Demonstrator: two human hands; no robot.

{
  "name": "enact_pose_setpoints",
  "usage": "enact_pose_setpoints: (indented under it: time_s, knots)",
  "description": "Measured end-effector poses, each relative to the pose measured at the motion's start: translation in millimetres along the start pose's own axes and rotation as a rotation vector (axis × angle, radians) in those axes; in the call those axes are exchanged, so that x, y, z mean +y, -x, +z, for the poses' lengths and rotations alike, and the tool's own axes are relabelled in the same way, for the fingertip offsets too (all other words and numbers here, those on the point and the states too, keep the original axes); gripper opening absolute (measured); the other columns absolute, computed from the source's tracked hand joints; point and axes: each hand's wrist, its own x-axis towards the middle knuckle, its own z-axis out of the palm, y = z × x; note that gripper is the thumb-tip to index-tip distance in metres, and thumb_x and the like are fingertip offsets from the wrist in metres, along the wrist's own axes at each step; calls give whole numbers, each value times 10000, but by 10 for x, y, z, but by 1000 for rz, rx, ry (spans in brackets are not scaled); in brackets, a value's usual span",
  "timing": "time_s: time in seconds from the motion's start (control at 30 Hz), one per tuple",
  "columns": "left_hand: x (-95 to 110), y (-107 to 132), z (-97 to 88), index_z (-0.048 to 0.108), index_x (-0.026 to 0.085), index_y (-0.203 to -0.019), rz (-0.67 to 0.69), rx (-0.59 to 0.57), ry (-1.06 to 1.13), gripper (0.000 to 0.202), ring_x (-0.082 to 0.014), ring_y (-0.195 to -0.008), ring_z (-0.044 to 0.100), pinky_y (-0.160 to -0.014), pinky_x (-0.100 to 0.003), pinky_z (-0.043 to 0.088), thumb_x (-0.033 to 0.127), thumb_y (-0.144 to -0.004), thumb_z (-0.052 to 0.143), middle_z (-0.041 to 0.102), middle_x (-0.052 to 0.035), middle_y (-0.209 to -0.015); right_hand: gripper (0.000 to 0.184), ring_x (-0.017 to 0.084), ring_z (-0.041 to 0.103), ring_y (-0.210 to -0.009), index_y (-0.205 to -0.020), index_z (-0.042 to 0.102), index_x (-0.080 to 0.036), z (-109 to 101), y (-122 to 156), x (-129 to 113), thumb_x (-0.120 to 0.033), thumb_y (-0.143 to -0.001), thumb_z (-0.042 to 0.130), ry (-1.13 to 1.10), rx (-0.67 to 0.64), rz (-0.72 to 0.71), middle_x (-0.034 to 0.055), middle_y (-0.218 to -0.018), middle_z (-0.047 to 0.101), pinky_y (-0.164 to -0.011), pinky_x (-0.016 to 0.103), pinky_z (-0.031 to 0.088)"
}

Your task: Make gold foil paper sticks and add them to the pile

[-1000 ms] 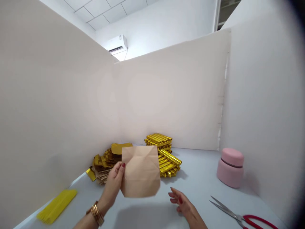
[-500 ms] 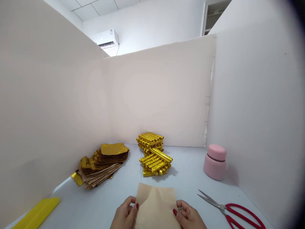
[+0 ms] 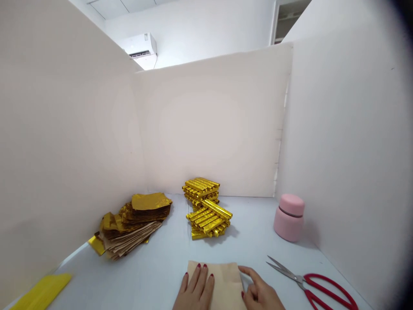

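A plain tan sheet of paper (image 3: 226, 282) lies on the table at the bottom middle, its lower part cut off by the frame. My left hand (image 3: 195, 288) rests flat on its left half, fingers spread and pointing away from me. At the sheet's right edge is my right hand (image 3: 261, 290). Its index finger reaches the far right corner and its thumb touches the side edge, with a gap between them; the other fingers are curled. Beyond the sheet stands a stack of shiny gold paper tubes (image 3: 209, 219), laid crosswise in layers.
A fanned pile of gold-faced, brown-backed paper sheets (image 3: 138, 224) lies at the left. Red-handled scissors (image 3: 300, 279) lie open on the right, near a pink lidded jar (image 3: 289, 218). Something flat and yellow (image 3: 45, 290) is at the left front. White panels (image 3: 209, 125) enclose the table.
My left hand has moved from the sheet's left edge onto its top and flattened. My right hand's index finger has stretched to the far corner. The sheet now lies lower and flatter.
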Motion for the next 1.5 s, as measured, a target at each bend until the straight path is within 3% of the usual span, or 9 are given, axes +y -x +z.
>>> enact_pose_setpoints:
  time_s: [0.13, 0.27, 0.4, 0.67, 0.9, 0.97, 1.1, 1.33, 1.5]
  knots:
    - [41, 25, 22, 303, 304, -1383, -51, -32, 18, 465, -334, -1249, 390, -926, -507, 427, 342, -928, 390, 362, -105, -1389, 411, 206, 638, -931, -1259, 499, -178, 179, -54, -77, -315, -880, 416, 291, 193, -383, 89, -1031, 685, -798, 256, 488]
    - [100, 16, -72, 266, 348, -1385, -48, -37, -18, 530, -310, -1242, 412, -951, -491, 408, 214, -895, 419, 368, -52, -1399, 473, 247, 538, -1140, -1352, 404, -232, 701, -185, -197, -340, -894, 441, 579, -37, -769, 77, -1307, 523, -878, 321, 476]
    - [105, -4, -162, 305, 276, -1387, -16, -113, -27, 543, -309, -1234, 424, -951, -457, 417, 236, -868, 456, 396, -97, -1372, 491, 294, 486, -1185, -1354, 404, -184, 770, -246, -216, -308, -884, 463, 682, -196, -668, 122, -1352, 433, -874, 397, 481]
    - [89, 169, -633, 346, 95, -1379, -252, -157, 114, 597, -323, -1308, 275, -1015, -496, 320, 380, -860, 419, 258, -159, -1421, 650, 348, 279, -1297, -1361, 365, -93, 37, -2, -176, -531, -882, 337, 680, -224, -259, 179, -1419, 265, -986, 574, 311]
    - [50, 275, -1037, 298, 83, -1393, -469, -200, 16, 529, -245, -1350, 192, -1065, -502, 197, 235, -886, 309, 195, -110, -1462, 671, 316, 234, -1325, -1380, 326, -134, 40, 66, -207, -581, -881, 292, 613, -199, -218, 137, -1446, 237, -1031, 565, 243]
    - [175, 194, -1042, 286, 97, -1399, -394, -103, 31, 521, -228, -1356, 174, -1074, -487, 183, 224, -893, 286, 177, -98, -1469, 691, 307, 215, -1334, -1386, 308, -126, 47, 66, -235, -594, -879, 273, 632, -219, -198, 131, -1454, 216, -1044, 550, 224]
    - [387, 44, -935, 296, 103, -1399, -198, -147, 179, 590, -261, -1352, 184, -1072, -474, 211, 401, -892, 343, 200, -108, -1468, 665, 282, 212, -1340, -1397, 282, -127, 40, 83, -231, -559, -891, 270, 658, -220, -183, 109, -1463, 206, -1056, 525, 220]
    - [383, 36, -819, 278, 72, -1399, -232, -132, 181, 654, -302, -1352, 154, -1072, -495, 180, 469, -883, 332, 196, -147, -1468, 590, 294, 220, -1336, -1386, 322, -97, -15, 53, -265, -451, -916, 277, 705, -61, -83, 125, -1454, 236, -1038, 538, 252]
    - [319, 13, -704, 260, 128, -1407, -205, -142, 145, 594, -304, -1350, 153, -1057, -512, 201, 346, -867, 377, 190, -132, -1468, 624, 295, 263, -1322, -1416, 254, -182, 352, -14, -497, -408, -867, 447, 588, -219, -460, 102, -1452, 237, -1029, 553, 264]
